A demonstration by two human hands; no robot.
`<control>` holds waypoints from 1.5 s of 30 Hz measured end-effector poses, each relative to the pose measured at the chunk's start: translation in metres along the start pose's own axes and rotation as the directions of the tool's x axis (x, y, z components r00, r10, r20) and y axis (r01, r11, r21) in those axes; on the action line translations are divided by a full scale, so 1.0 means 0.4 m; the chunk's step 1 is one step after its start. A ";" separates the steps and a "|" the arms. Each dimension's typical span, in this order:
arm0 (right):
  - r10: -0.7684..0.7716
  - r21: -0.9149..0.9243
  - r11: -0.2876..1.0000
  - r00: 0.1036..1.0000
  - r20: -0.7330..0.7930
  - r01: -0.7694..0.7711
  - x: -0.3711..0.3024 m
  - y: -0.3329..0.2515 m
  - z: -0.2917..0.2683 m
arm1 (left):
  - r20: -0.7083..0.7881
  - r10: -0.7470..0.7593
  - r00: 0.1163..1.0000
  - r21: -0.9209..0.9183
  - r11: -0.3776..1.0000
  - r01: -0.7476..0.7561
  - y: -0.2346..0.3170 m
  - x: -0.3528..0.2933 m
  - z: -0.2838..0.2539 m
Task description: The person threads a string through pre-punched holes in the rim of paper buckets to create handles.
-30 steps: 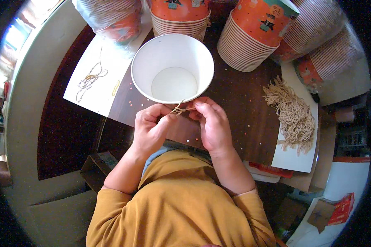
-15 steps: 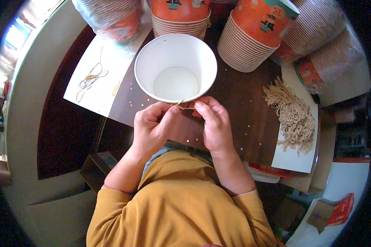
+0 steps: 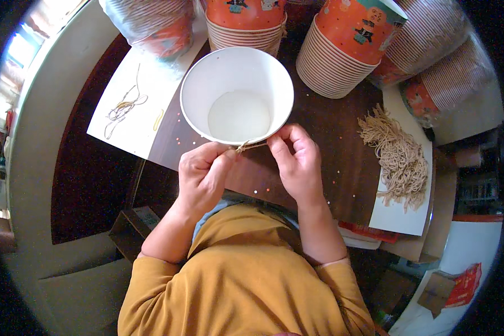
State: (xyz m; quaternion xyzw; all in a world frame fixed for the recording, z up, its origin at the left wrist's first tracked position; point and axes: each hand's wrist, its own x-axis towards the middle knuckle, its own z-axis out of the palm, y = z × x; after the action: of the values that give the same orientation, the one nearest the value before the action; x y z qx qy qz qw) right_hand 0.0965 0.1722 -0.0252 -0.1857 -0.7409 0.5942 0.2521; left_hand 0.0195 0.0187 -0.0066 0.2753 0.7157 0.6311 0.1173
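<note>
A white-lined paper bucket [image 3: 238, 115] stands on the brown table in front of me, its inside bare. At its near rim, a tan paper cord [image 3: 252, 147] with a small knot stretches between my hands. My left hand [image 3: 203, 172] pinches the cord beside the knot. Right of it, my right hand [image 3: 297, 159] grips the cord's other part between thumb and forefinger, close to the bucket's rim. The outer wall of the bucket is mostly hidden from above.
A heap of tan cords [image 3: 397, 159] lies on white paper at the right. Nested orange buckets [image 3: 341, 53] stand behind, some wrapped in plastic [image 3: 151, 25]. Loose strings [image 3: 124, 109] rest on a white sheet at the left. Small paper dots are scattered over the table [image 3: 336, 140].
My right hand has moved right and slightly up along the rim, drawing the cord out longer. My left hand has shifted slightly left, and the bucket has moved a little.
</note>
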 end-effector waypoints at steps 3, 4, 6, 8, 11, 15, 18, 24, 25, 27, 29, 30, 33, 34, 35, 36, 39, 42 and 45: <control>-0.335 -0.327 0.896 0.941 -0.054 0.300 0.001 0.004 -0.006 | 0.030 0.001 1.000 0.000 1.000 -0.001 0.003 -0.005 -0.002; -0.426 -0.396 0.842 0.902 -0.070 0.367 -0.003 -0.003 -0.001 | 0.061 -0.015 0.998 -0.018 1.000 0.016 -0.003 -0.002 -0.007; -0.624 -0.500 0.688 0.781 -0.038 0.526 -0.008 -0.011 0.003 | 0.077 0.008 0.997 -0.011 1.000 -0.007 -0.004 0.005 -0.016; -0.737 -0.535 0.538 0.672 0.077 0.651 -0.010 -0.021 -0.001 | 0.092 0.034 0.995 0.012 0.999 -0.035 0.012 0.005 -0.018; -0.761 -0.524 0.477 0.630 0.154 0.705 -0.006 -0.030 0.010 | 0.145 0.087 0.986 0.000 0.996 -0.087 0.023 0.008 -0.022; -0.776 -0.485 0.471 0.607 0.170 0.737 -0.003 -0.017 0.003 | 0.124 0.128 0.984 0.000 0.992 -0.129 0.015 0.010 -0.024; -0.767 -0.522 0.459 0.617 0.175 0.719 0.001 -0.016 -0.005 | 0.099 0.134 0.986 0.017 0.990 -0.136 0.013 0.008 -0.025; -0.743 -0.573 0.438 0.638 0.203 0.693 -0.003 -0.008 -0.012 | 0.032 0.167 0.985 0.083 0.982 -0.169 0.008 0.003 -0.014; -0.743 -0.575 0.437 0.638 0.203 0.692 -0.002 -0.007 -0.012 | 0.035 0.206 0.978 0.109 0.972 -0.209 0.009 0.003 -0.013; -0.748 -0.599 0.429 0.638 0.185 0.677 0.000 -0.007 -0.011 | 0.034 0.218 0.975 0.115 0.969 -0.221 0.007 0.003 -0.011; -0.745 -0.606 0.430 0.642 0.180 0.669 0.002 -0.018 -0.009 | 0.030 0.231 0.972 0.125 0.964 -0.233 0.010 0.001 -0.013; -0.742 -0.614 0.431 0.647 0.175 0.661 0.002 -0.022 -0.009 | 0.051 0.210 0.976 0.107 0.971 -0.215 0.012 -0.001 -0.014; -0.711 -0.631 0.436 0.675 0.196 0.642 -0.001 -0.001 -0.009 | 0.118 0.139 0.983 0.048 0.988 -0.145 0.011 -0.002 -0.023; -0.712 -0.628 0.435 0.673 0.199 0.646 -0.005 -0.009 -0.007 | 0.165 0.084 0.983 0.012 0.996 -0.088 0.010 -0.003 -0.027; -0.701 -0.577 0.491 0.689 0.184 0.653 -0.010 -0.026 -0.005 | 0.183 0.127 0.975 0.014 0.991 -0.131 0.016 -0.002 -0.031; -0.688 -0.523 0.543 0.705 0.171 0.657 -0.012 -0.041 -0.004 | 0.177 0.127 0.976 0.016 0.991 -0.132 0.025 0.000 -0.039; -0.733 -0.507 0.421 0.611 0.298 0.752 -0.008 -0.055 -0.010 | 0.386 0.178 0.905 0.053 0.975 -0.215 0.057 0.000 -0.063; -0.801 -0.472 0.317 0.499 0.330 0.823 0.003 -0.056 -0.003 | 0.370 0.169 0.914 0.083 0.973 -0.214 0.092 -0.011 -0.081; -0.840 -0.455 0.258 0.430 0.330 0.853 0.009 -0.049 0.016 | 0.351 0.188 0.917 0.145 0.957 -0.251 0.095 -0.023 -0.088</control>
State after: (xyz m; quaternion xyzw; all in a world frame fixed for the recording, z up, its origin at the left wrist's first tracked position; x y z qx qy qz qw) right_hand 0.0904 0.1647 -0.0066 0.1804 -0.8637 0.1210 0.4548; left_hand 0.0184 -0.0141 0.0348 0.4667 0.7058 0.5147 0.1384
